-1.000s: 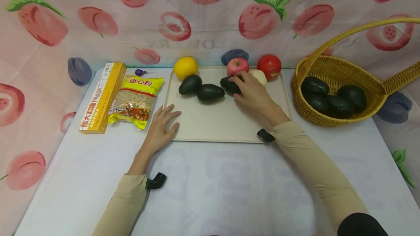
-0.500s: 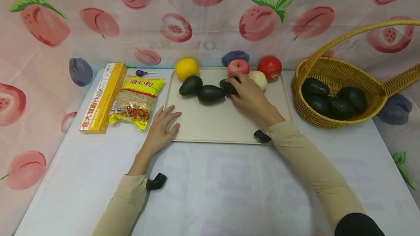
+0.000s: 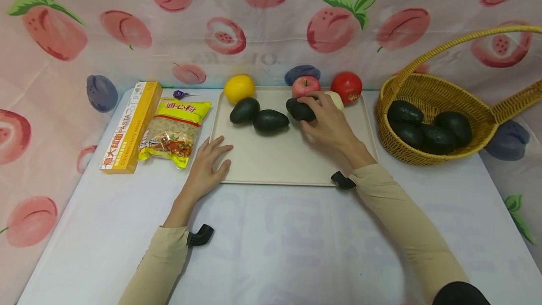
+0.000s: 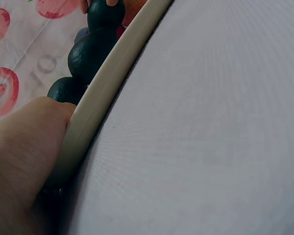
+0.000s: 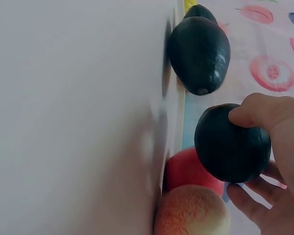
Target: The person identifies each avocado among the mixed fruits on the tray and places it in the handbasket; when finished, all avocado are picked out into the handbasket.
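My right hand [image 3: 330, 121] pinches a dark green avocado [image 5: 232, 144] between thumb and fingers over the back right of the beige tray [image 3: 271, 164]. In the right wrist view the avocado stands apart from the tray's surface. To its left lie two more avocados, one in the middle [image 3: 271, 121] and one farther left [image 3: 245, 110]. Behind the right hand are a pink apple [image 3: 306, 85] and a pale, red-flecked peach-like fruit [image 5: 193, 213], partly hidden in the head view. My left hand [image 3: 205, 166] rests with spread fingers on the tray's left edge, holding nothing.
A wicker basket [image 3: 398, 149] with several avocados stands right of the tray, its tall handle arching up. A lemon [image 3: 239, 89] and a red round fruit [image 3: 346, 87] sit at the back. Left are a pasta box [image 3: 131, 128], a pasta bag [image 3: 175, 131] and a lollipop [image 3: 179, 94].
The avocado in my right hand first shifts slightly left toward the middle avocado, then back right and a little away from it. My left hand stays on the tray edge.
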